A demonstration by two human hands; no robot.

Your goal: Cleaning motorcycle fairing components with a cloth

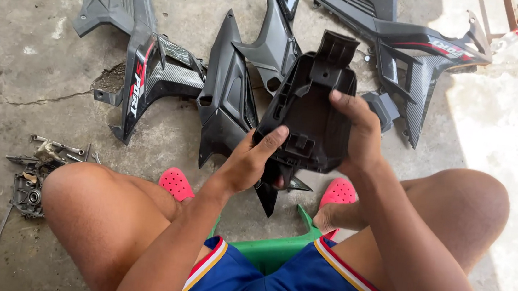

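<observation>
I hold a black plastic housing part [310, 109] upright in front of me with both hands. My left hand [250, 161] grips its lower left edge, thumb laid up along the side. My right hand [356, 133] clasps its right side, thumb pressed on the upper face. The part has a boxy top section and ribbed inner walls facing me. It hangs above the concrete floor [40, 48], between my knees.
Several black motorcycle fairing panels [152, 72] lie spread on the concrete ahead. A pile of wrenches and small metal parts [35, 168] sits at my left knee. I sit on a green stool [274, 248], feet in pink clogs [176, 183]. A metal frame leg [512, 15] stands top right.
</observation>
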